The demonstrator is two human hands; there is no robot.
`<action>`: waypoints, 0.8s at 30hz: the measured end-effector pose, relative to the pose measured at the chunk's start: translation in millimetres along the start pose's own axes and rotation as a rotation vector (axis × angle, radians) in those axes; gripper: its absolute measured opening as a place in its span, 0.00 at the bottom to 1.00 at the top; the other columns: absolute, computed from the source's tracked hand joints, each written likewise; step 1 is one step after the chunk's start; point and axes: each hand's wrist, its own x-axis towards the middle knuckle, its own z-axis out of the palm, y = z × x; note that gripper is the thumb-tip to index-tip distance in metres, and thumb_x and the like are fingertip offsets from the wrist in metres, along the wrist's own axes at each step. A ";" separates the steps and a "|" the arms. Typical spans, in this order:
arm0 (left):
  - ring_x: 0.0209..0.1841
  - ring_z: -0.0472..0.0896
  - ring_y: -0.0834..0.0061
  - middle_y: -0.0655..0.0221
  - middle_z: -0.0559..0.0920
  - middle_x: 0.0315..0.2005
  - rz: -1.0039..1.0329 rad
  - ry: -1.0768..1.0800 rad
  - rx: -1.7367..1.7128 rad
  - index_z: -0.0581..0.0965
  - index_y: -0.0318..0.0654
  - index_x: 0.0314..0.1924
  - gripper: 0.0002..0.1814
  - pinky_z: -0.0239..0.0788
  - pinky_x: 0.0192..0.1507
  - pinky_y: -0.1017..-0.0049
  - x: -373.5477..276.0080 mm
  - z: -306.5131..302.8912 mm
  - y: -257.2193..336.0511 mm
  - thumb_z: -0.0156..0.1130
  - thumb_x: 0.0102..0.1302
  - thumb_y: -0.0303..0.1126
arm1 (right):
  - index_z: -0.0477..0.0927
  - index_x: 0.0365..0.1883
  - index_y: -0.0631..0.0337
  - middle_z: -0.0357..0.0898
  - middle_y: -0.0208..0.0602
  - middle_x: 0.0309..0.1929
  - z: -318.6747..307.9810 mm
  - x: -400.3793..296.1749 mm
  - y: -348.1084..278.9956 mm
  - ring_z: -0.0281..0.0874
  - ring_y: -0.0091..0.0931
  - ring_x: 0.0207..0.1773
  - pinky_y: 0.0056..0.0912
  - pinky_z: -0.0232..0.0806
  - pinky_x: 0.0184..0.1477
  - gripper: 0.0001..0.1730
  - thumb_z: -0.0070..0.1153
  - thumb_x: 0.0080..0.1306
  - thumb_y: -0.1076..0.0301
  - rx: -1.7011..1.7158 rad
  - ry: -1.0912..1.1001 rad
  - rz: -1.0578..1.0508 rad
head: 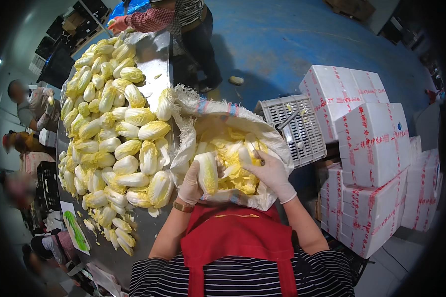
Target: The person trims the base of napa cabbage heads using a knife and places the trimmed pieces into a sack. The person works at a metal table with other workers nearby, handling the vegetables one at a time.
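My left hand point(190, 185), in a pale glove, grips a napa cabbage head point(207, 173) with white ribs and yellow-green leaf edges. It is held over the mouth of a white woven sack point(230, 198) with a frayed rim. Inside the sack lie many loose yellow cabbage leaves point(241, 178). My right hand point(273, 174), also gloved, is above these leaves at the sack's right side, its fingers bent. Something thin and pale shows by its fingertips, too blurred to name. Whether that hand grips it is unclear.
Many napa cabbages point(126, 165) are heaped on a metal table point(154, 55) to the left. A white plastic crate point(301, 130) and stacked white foam boxes point(375, 144) with red-printed tape stand right. Another person point(193, 33) works at the table's far end. One cabbage point(236, 80) lies on the blue floor.
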 end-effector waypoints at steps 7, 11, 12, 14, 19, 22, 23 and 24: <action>0.56 0.74 0.73 0.64 0.74 0.56 0.006 -0.127 -0.113 0.64 0.35 0.65 0.41 0.67 0.57 0.72 9.7 17.5 -21.2 0.56 0.64 0.61 | 0.78 0.42 0.66 0.78 0.34 0.34 19.5 -2.5 -51.7 0.72 0.16 0.28 0.20 0.66 0.29 0.24 0.66 0.56 0.56 0.569 -0.332 0.116; 0.53 0.75 0.74 0.66 0.76 0.52 0.023 0.007 0.163 0.66 0.35 0.63 0.40 0.67 0.56 0.73 9.1 -2.0 -36.5 0.58 0.63 0.60 | 0.77 0.43 0.70 0.81 0.47 0.38 28.3 -3.3 -36.7 0.81 0.31 0.40 0.30 0.71 0.44 0.25 0.62 0.55 0.57 0.421 -0.328 0.098; 0.51 0.76 0.74 0.66 0.77 0.50 0.060 0.031 0.296 0.68 0.35 0.61 0.38 0.70 0.53 0.73 8.4 6.5 -31.7 0.58 0.64 0.59 | 0.77 0.44 0.70 0.81 0.47 0.38 28.4 -3.9 -37.5 0.81 0.31 0.40 0.30 0.71 0.44 0.25 0.62 0.54 0.58 0.390 -0.316 0.092; 0.49 0.77 0.74 0.67 0.77 0.49 0.054 0.127 0.253 0.69 0.35 0.59 0.37 0.72 0.50 0.73 8.7 8.0 -36.6 0.58 0.64 0.59 | 0.77 0.45 0.69 0.81 0.48 0.38 27.2 -6.1 -42.5 0.81 0.31 0.39 0.30 0.72 0.43 0.25 0.62 0.54 0.60 0.328 -0.293 0.081; 0.43 0.80 0.73 0.66 0.79 0.45 0.047 0.238 0.127 0.70 0.36 0.57 0.36 0.74 0.46 0.74 16.6 -17.2 -40.1 0.52 0.66 0.63 | 0.78 0.48 0.69 0.82 0.48 0.37 3.2 -22.4 -62.7 0.83 0.30 0.38 0.30 0.73 0.42 0.27 0.62 0.54 0.58 0.509 -0.298 0.086; 0.41 0.80 0.70 0.65 0.80 0.46 0.046 0.165 -0.008 0.69 0.36 0.58 0.35 0.74 0.46 0.72 11.5 -17.6 -27.7 0.44 0.69 0.62 | 0.79 0.47 0.68 0.82 0.48 0.34 -1.5 -9.7 -33.1 0.82 0.31 0.35 0.30 0.72 0.40 0.28 0.66 0.53 0.56 0.294 -0.135 0.087; 0.43 0.79 0.71 0.65 0.79 0.47 0.046 0.141 -0.036 0.69 0.36 0.59 0.34 0.74 0.48 0.72 11.4 -15.4 -26.0 0.44 0.70 0.61 | 0.80 0.45 0.66 0.82 0.45 0.32 0.6 -3.3 -20.4 0.81 0.30 0.33 0.29 0.72 0.40 0.28 0.69 0.52 0.55 0.031 -0.034 0.046; 0.45 0.79 0.71 0.65 0.79 0.48 0.044 0.118 -0.067 0.68 0.36 0.59 0.34 0.73 0.49 0.72 11.5 -8.9 -22.3 0.43 0.71 0.60 | 0.80 0.45 0.65 0.82 0.45 0.33 -1.3 -3.5 -21.0 0.81 0.31 0.34 0.30 0.72 0.40 0.28 0.70 0.52 0.54 0.031 -0.034 0.025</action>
